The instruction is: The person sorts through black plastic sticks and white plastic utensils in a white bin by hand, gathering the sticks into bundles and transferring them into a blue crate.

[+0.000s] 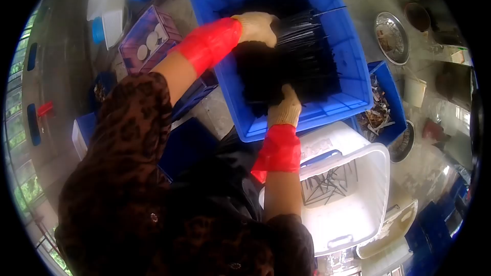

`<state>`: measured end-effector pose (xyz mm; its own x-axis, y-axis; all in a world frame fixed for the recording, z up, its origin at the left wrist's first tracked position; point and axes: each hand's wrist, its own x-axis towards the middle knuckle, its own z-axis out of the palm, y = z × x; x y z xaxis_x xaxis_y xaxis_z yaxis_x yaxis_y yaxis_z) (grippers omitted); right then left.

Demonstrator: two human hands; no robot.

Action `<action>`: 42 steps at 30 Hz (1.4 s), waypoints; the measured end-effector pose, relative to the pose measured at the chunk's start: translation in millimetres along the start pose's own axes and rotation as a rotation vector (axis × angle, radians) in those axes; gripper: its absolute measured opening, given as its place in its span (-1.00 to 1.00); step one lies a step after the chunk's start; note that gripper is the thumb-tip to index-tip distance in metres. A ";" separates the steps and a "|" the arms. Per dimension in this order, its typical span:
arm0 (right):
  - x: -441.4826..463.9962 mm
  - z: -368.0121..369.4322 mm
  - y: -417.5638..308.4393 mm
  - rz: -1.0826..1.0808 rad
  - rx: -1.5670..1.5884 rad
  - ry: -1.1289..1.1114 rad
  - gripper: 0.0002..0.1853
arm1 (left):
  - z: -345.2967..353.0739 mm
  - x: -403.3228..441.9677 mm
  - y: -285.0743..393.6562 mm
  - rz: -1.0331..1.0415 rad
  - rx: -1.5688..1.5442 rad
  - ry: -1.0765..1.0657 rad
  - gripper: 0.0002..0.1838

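The thin dark rods (pixel 303 29) lie in the large blue bin (pixel 353 53), their glossy part running rightward from the fingertip side of the left hand (pixel 258 28). That hand, in a pale glove with a red cuff, is at the left ends of those rods; its fingers are turned down into shadow, so I cannot tell whether its grip is pressed together on them. The right hand (pixel 287 107) is lower, inside the bin's near wall, beside the dark mass, with one digit pointing up toward it (the remaining fingers are lost in the dark, so that grip cannot be told either). Near the right forearm, a white tub (pixel 360 225) holds some loose, crisscrossed rods (pixel 331 184).
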<state>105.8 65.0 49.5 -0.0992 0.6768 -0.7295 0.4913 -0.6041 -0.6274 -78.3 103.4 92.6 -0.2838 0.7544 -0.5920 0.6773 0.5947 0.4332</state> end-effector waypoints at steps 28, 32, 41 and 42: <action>-97.3 -92.3 55.2 -0.140 0.558 -0.014 -0.84 | 56.4 15.3 -68.0 0.216 0.474 0.199 -0.74; -109.1 -104.5 71.9 -0.083 0.699 0.049 -0.79 | 29.9 5.4 -54.8 -0.138 0.739 0.110 -0.73; -115.9 -111.6 83.4 -0.014 0.801 0.067 -0.51 | 52.3 11.6 -42.2 -0.263 1.012 -0.151 -0.71; -115.4 -111.5 85.3 -0.030 0.796 0.063 -0.52 | 51.3 15.8 -42.8 -0.253 1.014 -0.148 -0.71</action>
<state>255.7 -17.8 110.6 -0.0422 0.7055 -0.7075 -0.2783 -0.6884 -0.6698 -77.0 75.6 29.9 -0.4565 0.5590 -0.6922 0.8798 0.1678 -0.4447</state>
